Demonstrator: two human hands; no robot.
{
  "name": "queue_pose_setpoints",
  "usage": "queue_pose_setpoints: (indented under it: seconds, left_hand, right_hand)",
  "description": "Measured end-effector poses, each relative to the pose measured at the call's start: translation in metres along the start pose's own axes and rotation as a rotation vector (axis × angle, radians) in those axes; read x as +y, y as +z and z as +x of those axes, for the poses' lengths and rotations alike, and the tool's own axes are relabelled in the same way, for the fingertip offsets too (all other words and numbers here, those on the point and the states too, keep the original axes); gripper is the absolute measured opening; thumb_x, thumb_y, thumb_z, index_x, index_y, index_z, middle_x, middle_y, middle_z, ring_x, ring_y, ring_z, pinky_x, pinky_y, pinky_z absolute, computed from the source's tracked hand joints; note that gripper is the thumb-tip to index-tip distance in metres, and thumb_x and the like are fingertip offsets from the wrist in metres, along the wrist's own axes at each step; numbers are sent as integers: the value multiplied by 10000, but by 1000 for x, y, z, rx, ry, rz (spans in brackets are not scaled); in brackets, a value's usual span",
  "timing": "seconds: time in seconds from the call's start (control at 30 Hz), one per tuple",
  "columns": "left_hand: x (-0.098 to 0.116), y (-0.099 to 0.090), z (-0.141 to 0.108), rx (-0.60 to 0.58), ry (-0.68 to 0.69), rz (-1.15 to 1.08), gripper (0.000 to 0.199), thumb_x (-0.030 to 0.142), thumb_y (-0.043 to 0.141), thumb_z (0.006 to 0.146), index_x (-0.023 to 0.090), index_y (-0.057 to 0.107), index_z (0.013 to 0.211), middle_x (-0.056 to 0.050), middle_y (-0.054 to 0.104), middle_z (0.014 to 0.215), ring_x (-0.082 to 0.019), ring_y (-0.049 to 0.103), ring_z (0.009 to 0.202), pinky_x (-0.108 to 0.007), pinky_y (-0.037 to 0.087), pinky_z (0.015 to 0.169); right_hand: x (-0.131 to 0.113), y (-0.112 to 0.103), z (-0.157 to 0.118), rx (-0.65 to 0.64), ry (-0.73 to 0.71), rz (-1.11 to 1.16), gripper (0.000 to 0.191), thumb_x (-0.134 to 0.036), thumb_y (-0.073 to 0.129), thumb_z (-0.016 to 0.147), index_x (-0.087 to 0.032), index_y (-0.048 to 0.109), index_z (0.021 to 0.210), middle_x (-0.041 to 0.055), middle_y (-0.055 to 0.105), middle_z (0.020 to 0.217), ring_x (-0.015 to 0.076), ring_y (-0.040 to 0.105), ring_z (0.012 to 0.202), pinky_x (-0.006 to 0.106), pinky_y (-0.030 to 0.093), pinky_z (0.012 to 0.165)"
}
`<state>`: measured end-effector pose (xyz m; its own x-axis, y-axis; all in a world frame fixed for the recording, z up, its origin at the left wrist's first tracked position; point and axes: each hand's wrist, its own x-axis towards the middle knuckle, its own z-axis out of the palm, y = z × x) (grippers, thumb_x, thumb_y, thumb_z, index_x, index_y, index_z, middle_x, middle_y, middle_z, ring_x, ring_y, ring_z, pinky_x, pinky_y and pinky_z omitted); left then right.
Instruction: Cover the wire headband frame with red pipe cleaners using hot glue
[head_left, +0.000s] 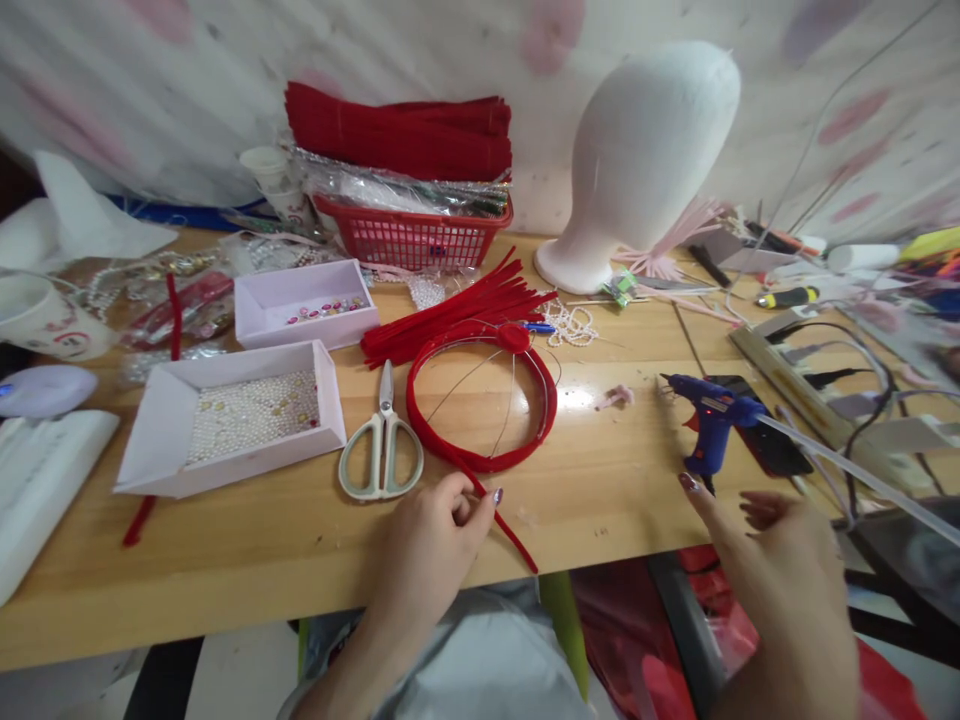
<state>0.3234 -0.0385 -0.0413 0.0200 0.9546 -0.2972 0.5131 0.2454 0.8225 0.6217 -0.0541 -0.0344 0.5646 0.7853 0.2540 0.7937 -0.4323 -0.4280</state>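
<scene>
My left hand pinches a red pipe cleaner at the table's front edge. That stem runs from the lower rim of a red-wrapped wire hoop, which lies flat with thin wires across its middle and a red round pad at its top. My right hand is held at the front right with fingers apart and nothing in them. Just beyond its fingertips lies a blue hot glue gun with a long glue stick out of its back. Scissors with pale handles rest left of the hoop.
White boxes of pearls and gems stand at left. Behind the hoop lies a red pipe cleaner bundle, near a red basket and a white foam head. A phone and power strip are at right.
</scene>
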Motion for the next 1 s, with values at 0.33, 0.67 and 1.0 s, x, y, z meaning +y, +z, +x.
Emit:
queue_pose_setpoints:
  seconds: [0.33,0.67,1.0]
  left_hand:
    - [-6,1,-1,-7,12,-38,205,366,640,803,224,568,673,72,492,499,-134,424,496,-259,250,532]
    - [-3,-1,1,-60,-14,80,120,306,646,843,209,635,774,84,502,534,-115,441,508,-253,270,553]
    - [-3,-2,1,-77,-7,108,166,286,656,862,204,598,730,85,486,526,-103,438,501,-250,258,549]
  right_hand:
    - [-12,37,67,37,93,178,542,-606,654,755,-126,730,996,176,747,965,374,678,968,481,495,859]
    - [-26,17,17,-9,-41,570,431,-578,584,874,-181,714,767,89,733,775,238,669,685,273,402,445]
    - [-78,16,-27,-478,-955,676,93,-224,684,826,-208,594,844,14,600,707,178,552,664,325,452,605]
